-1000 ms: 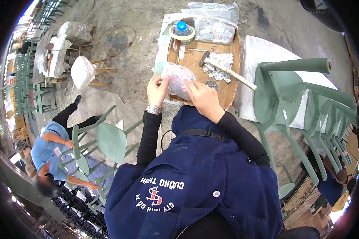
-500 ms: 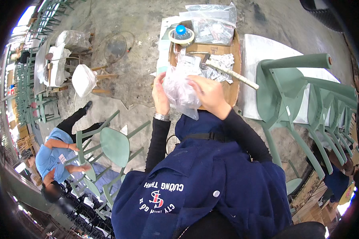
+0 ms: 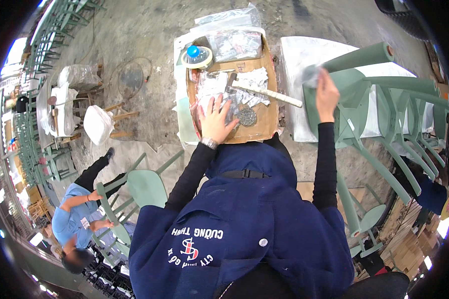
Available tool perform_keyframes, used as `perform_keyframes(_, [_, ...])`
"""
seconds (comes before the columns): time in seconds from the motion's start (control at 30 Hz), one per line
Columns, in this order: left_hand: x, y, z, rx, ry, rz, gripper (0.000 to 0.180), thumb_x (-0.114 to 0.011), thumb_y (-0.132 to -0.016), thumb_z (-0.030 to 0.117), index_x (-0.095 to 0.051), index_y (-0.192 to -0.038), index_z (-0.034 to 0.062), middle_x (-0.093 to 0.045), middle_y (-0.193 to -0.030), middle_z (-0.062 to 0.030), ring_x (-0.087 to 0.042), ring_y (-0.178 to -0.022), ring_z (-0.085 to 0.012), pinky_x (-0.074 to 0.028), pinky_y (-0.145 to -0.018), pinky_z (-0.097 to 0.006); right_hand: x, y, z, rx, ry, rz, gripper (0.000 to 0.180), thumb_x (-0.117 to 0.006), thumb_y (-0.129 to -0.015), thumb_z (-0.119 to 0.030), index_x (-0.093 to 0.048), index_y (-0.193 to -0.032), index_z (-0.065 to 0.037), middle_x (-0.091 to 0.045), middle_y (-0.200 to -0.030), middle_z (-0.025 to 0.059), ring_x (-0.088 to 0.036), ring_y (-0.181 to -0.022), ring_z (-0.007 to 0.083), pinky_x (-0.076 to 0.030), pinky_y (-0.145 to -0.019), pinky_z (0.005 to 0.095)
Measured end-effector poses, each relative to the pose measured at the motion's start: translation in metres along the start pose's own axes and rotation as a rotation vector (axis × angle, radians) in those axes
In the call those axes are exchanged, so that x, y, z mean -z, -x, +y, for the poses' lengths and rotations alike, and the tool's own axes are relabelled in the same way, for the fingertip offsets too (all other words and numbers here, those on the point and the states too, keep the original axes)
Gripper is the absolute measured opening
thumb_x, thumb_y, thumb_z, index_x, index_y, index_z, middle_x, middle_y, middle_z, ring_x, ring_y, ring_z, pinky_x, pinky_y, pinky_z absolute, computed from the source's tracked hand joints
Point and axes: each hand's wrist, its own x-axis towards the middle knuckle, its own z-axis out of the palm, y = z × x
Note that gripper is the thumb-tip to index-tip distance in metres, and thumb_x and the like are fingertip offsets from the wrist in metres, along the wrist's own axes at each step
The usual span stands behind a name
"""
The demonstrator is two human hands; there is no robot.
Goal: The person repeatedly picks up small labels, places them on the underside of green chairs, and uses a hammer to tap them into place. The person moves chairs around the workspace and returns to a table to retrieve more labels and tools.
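Note:
My left hand (image 3: 216, 119) lies with fingers spread on clear plastic bags (image 3: 209, 89) at the left of a cardboard box (image 3: 264, 130). Beside it in the box is a round heap of small grey metal pieces (image 3: 247, 116), too small to name. A hammer (image 3: 267, 94) with a pale wrapped handle rests across the box, its handle reaching past the right edge. Out to the right, my right hand (image 3: 327, 97) is closed on a grey thing (image 3: 312, 76), smeared by motion, beside the green chair (image 3: 351, 84).
A tape roll (image 3: 204, 64) with a blue-capped bottle (image 3: 193, 52) sits at the box's far left corner, near bagged parts (image 3: 234, 45). More green chairs (image 3: 384, 114) line up on the right over white sheeting (image 3: 294, 55). At left, a person (image 3: 72, 214) handles another chair (image 3: 147, 187).
Both hands held a crumpled clear plastic bag over the box. My left hand is now down in the box, my right has swung right, and the heap of metal pieces shows.

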Motion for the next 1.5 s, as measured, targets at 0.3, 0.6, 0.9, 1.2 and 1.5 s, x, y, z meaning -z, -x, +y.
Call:
perform_keyframes(0.3, [0.012, 0.003, 0.007, -0.002, -0.017, 0.062, 0.046, -0.068, -0.078, 0.035, -0.058, -0.12, 0.018, -0.045, -0.137, -0.0113, -0.036, -0.131, -0.0324, -0.011, -0.109, -0.059, -0.1, 0.022, 0.034, -0.39, -0.324, -0.235, 0.038, -0.059, -0.09, -0.033, -0.061, -0.118, -0.008, -0.067, -0.102, 0.0184, -0.066, -0.091, 0.0303, -0.05, -0.08, 0.0362])
perform_keyframes(0.6, [0.034, 0.006, -0.008, -0.02, -0.057, -0.299, 0.114, -0.087, -0.049, 0.038, -0.027, -0.146, 0.0287, -0.015, -0.151, -0.0238, -0.012, -0.138, -0.0492, -0.013, -0.109, -0.064, -0.026, 0.027, -0.116, 0.16, -0.139, -0.456, 0.025, -0.065, -0.083, -0.023, -0.061, -0.103, -0.008, -0.062, -0.089, 0.0097, -0.06, -0.086, 0.0265, -0.046, -0.077, 0.0381])
perform_keyframes(0.9, [0.007, -0.029, -0.029, -0.114, -0.036, -0.182, 0.106, -0.085, -0.055, 0.039, -0.03, -0.145, 0.0372, -0.019, -0.152, -0.016, -0.016, -0.138, -0.0451, -0.02, -0.107, -0.062, -0.031, 0.038, -0.129, 0.05, 0.145, -0.442, 0.029, -0.059, -0.088, -0.024, -0.057, -0.114, -0.009, -0.062, -0.097, 0.0097, -0.06, -0.092, 0.0283, -0.045, -0.078, 0.0403])
perform_keyframes(1.2, [0.017, -0.084, -0.018, -0.143, -0.118, -0.17, 0.076, -0.078, -0.066, 0.04, -0.047, -0.134, 0.0312, -0.036, -0.143, -0.0133, -0.032, -0.131, -0.0368, -0.022, -0.105, -0.062, 0.056, 0.036, -0.134, -0.178, -0.051, -0.617, 0.031, -0.063, -0.084, -0.031, -0.063, -0.105, -0.008, -0.065, -0.084, 0.0174, -0.062, -0.08, 0.0364, -0.047, -0.068, 0.0435])
perform_keyframes(1.5, [-0.008, -0.17, -0.003, 0.02, -0.288, 0.016, 0.014, -0.057, -0.081, 0.018, -0.067, -0.074, 0.0106, -0.067, -0.076, -0.0103, -0.068, -0.075, -0.0272, -0.052, -0.062, -0.04, 0.013, 0.098, -0.16, 0.254, -0.015, -0.938, 0.026, -0.069, -0.076, -0.02, -0.063, -0.099, -0.01, -0.063, -0.081, 0.0107, -0.062, -0.084, 0.03, -0.047, -0.075, 0.0413])
